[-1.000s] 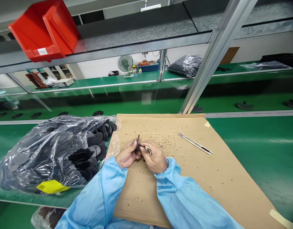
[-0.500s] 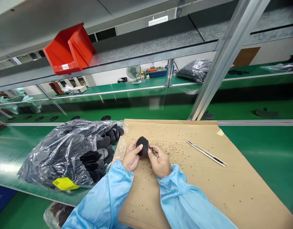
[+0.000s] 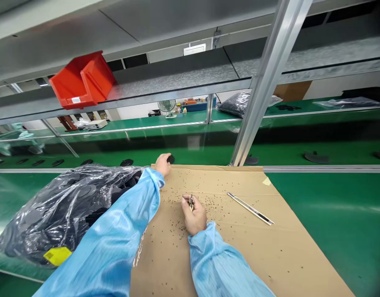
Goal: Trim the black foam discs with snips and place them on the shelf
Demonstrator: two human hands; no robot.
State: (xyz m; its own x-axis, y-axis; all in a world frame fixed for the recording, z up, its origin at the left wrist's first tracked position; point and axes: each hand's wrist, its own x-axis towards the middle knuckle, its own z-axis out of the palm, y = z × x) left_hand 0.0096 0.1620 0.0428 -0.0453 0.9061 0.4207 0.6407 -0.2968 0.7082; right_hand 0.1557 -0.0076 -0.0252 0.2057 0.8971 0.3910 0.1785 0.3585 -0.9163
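Observation:
My left hand (image 3: 163, 164) is stretched forward past the far edge of the cardboard sheet (image 3: 245, 247). Its fingertips are on a thin black oval pad (image 3: 170, 159), low over the green belt; whether the pad rests on the belt I cannot tell. My right hand (image 3: 195, 214) is closed above the cardboard around small metal clippers (image 3: 191, 203), mostly hidden by the fingers. Tiny dark scraps (image 3: 211, 202) are scattered over the cardboard. Left of it lies a clear plastic bag (image 3: 48, 210) full of similar black pads, partly behind my left sleeve.
A slim white-and-black cutter-like stick (image 3: 250, 208) lies on the cardboard's right side. Several black pads sit along the green belt (image 3: 140, 144). A metal post (image 3: 258, 90) rises behind the cardboard. An orange bin (image 3: 83, 82) stands on the shelf above.
My left hand has carried the black pad forward from beside my right hand to the belt. The right hand stays over the cardboard with the clippers. The view has shifted.

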